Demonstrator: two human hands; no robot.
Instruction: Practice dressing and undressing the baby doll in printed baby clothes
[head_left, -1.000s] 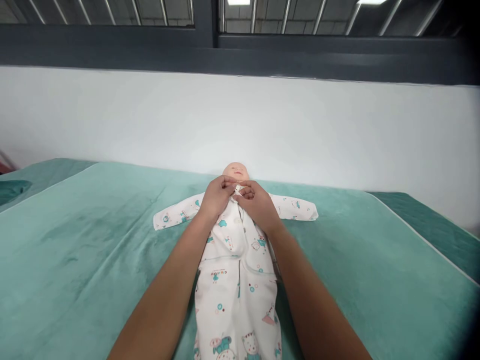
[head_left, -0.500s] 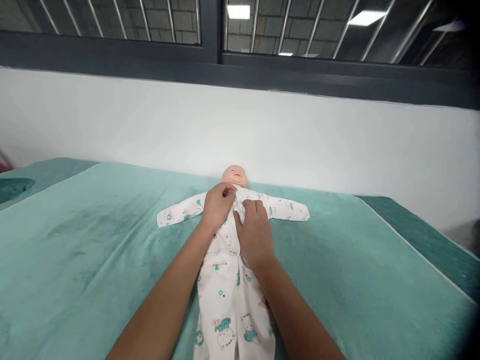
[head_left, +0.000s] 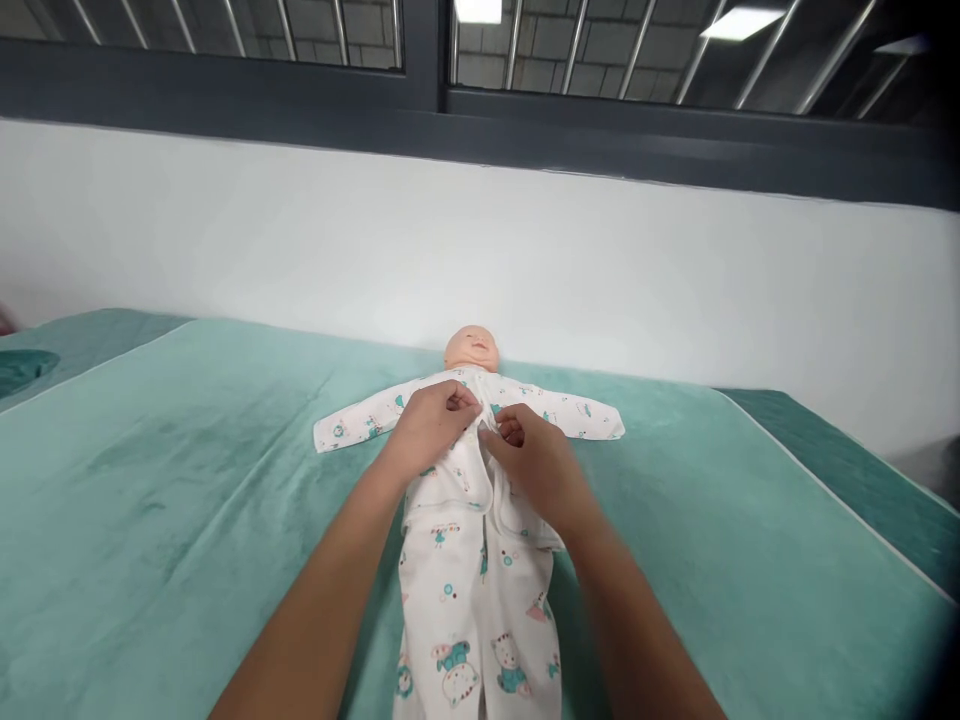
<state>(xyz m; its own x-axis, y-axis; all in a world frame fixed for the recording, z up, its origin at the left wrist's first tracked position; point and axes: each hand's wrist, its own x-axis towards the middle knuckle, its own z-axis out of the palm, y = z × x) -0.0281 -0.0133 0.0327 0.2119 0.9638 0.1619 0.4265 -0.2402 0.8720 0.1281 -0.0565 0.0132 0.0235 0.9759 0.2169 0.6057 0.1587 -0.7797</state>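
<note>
A baby doll [head_left: 472,349] lies on its back, its head toward the wall. It wears a white printed baby jacket [head_left: 450,490] with both sleeves spread out, and matching trousers [head_left: 442,620]. Over the chest, my left hand [head_left: 439,425] pinches the left front edge of the jacket. Close beside it, my right hand [head_left: 532,455] has its thumb and fingers closed on the opposite front edge. The jacket's lower front hangs parted below my hands. My fingers hide the fastening between them.
A green plush cover [head_left: 225,480] spreads under the doll, with darker bands at both sides. Behind it rises a white wall [head_left: 480,250], topped by a dark window frame [head_left: 300,110] with metal bars beyond the glass.
My left hand has come slightly down the jacket front. My right hand has shifted to the right and turned, its fingers now pinching the edge. The jacket's lower front shows more openly.
</note>
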